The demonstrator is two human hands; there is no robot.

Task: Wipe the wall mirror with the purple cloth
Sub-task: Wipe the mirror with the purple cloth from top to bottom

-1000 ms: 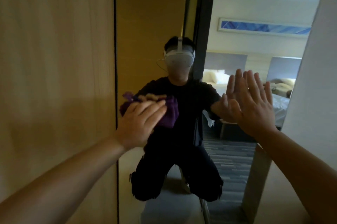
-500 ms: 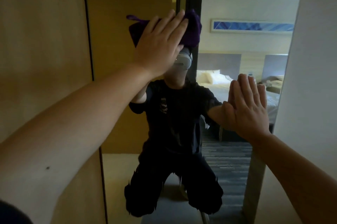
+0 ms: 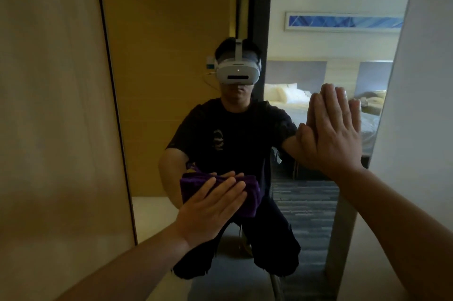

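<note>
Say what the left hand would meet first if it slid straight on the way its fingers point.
The left hand points up and right across the mirror, pressing the purple cloth. That path looks free on the glass; depth unclear.

Left hand (image 3: 208, 212) pressing purple cloth (image 3: 247, 199) on wall mirror (image 3: 171, 80), right hand (image 3: 331, 134) flat on glass

the left hand (image 3: 208, 207) covers much of the purple cloth (image 3: 247, 200), so only its edges show. the wall mirror (image 3: 306, 60) runs past the top and bottom edges. both forearms are cut off by the frame's lower edge.
</note>
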